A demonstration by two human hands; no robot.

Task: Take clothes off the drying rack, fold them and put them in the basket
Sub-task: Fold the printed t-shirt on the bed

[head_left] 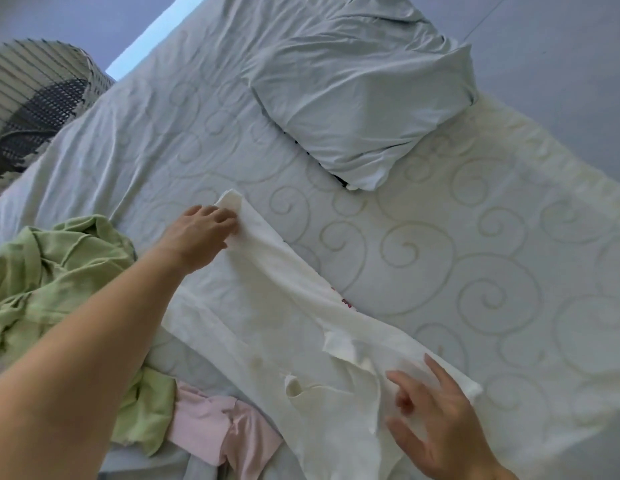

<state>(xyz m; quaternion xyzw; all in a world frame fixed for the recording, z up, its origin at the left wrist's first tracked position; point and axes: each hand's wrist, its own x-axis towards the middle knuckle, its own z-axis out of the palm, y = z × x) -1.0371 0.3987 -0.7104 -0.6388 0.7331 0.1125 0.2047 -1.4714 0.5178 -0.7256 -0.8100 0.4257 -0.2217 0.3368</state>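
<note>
head view, tilted, close above bed (440, 271)

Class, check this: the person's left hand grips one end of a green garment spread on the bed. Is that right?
No. The head view shows the left hand gripping a white garment; the green garment lies crumpled aside.

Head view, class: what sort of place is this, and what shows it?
Probably a bedroom: a swirl-quilted mattress, a pillow on it, and a slatted laundry basket beside it.
</note>
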